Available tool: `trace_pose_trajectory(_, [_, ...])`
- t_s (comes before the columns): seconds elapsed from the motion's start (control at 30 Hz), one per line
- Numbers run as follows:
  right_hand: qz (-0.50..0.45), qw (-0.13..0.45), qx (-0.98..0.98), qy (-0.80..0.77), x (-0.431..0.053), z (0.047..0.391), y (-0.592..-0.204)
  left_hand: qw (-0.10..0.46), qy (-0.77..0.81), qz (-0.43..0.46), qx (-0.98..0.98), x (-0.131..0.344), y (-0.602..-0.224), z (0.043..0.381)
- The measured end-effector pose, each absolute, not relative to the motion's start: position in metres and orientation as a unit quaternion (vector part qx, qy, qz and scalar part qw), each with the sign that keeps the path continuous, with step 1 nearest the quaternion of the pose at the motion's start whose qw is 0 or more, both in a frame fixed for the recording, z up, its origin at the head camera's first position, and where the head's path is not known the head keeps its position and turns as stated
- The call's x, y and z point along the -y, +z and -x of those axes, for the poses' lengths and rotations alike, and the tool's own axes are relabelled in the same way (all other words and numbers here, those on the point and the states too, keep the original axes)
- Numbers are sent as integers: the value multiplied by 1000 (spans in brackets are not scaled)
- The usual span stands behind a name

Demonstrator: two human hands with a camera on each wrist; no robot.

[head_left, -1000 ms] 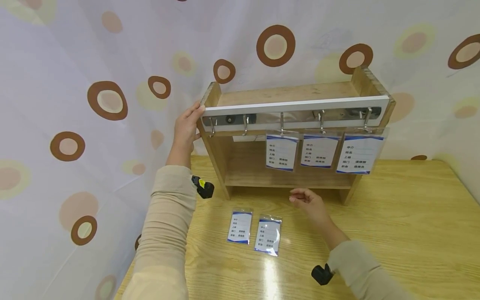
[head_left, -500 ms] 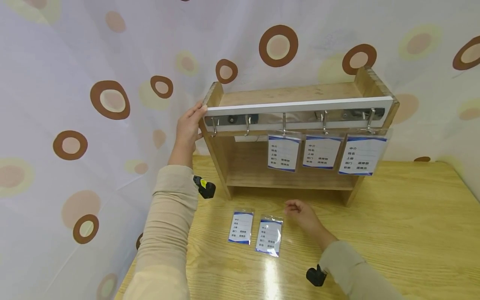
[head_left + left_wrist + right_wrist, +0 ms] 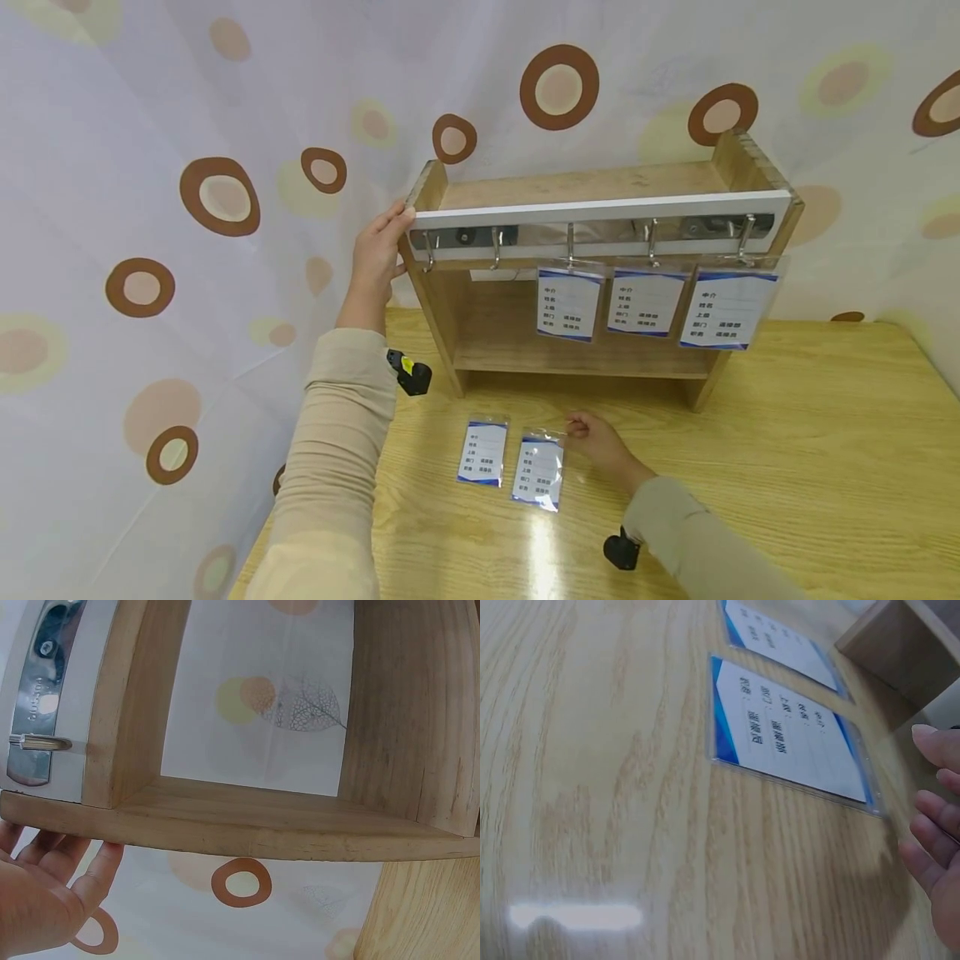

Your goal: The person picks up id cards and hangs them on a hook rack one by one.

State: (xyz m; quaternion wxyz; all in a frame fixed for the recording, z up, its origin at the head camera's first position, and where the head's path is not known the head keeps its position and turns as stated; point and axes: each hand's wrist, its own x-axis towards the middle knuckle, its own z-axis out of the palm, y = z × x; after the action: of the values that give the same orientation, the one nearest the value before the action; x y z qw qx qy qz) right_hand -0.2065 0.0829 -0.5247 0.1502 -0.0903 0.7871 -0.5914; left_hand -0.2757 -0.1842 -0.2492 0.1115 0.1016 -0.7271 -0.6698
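My left hand (image 3: 375,250) rests against the left side panel of a wooden shelf (image 3: 435,321), its fingers touching the outer face near the top front corner. Over the table, my right hand (image 3: 600,442) hovers with loosely bent fingers beside the top edge of a badge card (image 3: 537,473). In the right wrist view a gap separates those fingers (image 3: 930,836) from the card. Another badge card (image 3: 482,452) lies to its left, also in a clear sleeve. Three more hang from the hook rail: a left one (image 3: 568,305), a middle one (image 3: 645,303) and a right one (image 3: 730,309).
The white hook rail (image 3: 525,218) runs across the shelf's top front. Its two leftmost hooks, the first hook (image 3: 427,252) and second hook (image 3: 495,248), carry no card. A patterned curtain (image 3: 225,83) stands behind and left of the wood-grain table (image 3: 825,433).
My right hand has moved left and toward me, from below the shelf's front to beside the right-hand card on the table. My left hand stays on the shelf's side.
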Motion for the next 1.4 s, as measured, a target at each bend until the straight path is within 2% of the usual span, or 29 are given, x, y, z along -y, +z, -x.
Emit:
trace_pose_trajectory(1.03, [160,38,-933,-319,-66,208,-556,110,-675,-104,722,184,-249,277])
trace_pose_trajectory(1.4, [146,50,-933,-324,-61,206,-557,115,-673,-105,723,184,-249,276])
